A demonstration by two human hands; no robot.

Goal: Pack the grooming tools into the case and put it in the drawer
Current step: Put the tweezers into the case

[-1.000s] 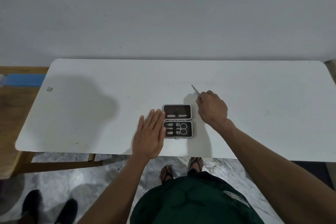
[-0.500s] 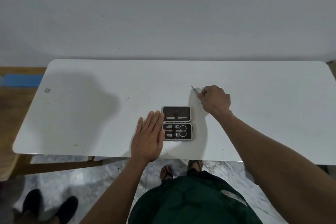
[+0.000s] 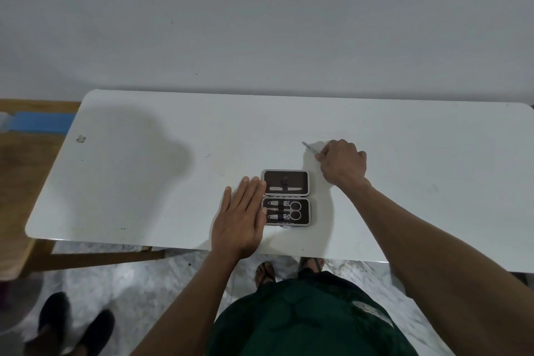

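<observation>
A small dark case (image 3: 286,197) with a silver rim lies open flat on the white table (image 3: 144,182). Its near half holds scissors (image 3: 294,210) and clippers under straps; its far half holds a flat file (image 3: 286,188). My left hand (image 3: 241,220) rests flat on the table, fingers together, touching the case's left edge. Beyond the case to the right, my right hand (image 3: 342,163) is closed on a thin metal tool (image 3: 309,147) whose tip sticks out to the upper left.
The table backs onto a plain wall. A wooden surface (image 3: 14,170) with a blue item (image 3: 40,121) stands to the left. Another person's dark shoes (image 3: 72,324) are on the marble floor at lower left; my sandalled feet show under the table's front edge.
My right hand has moved away from the case, up and to the right, carrying the thin tool. My left hand stays flat beside the case.
</observation>
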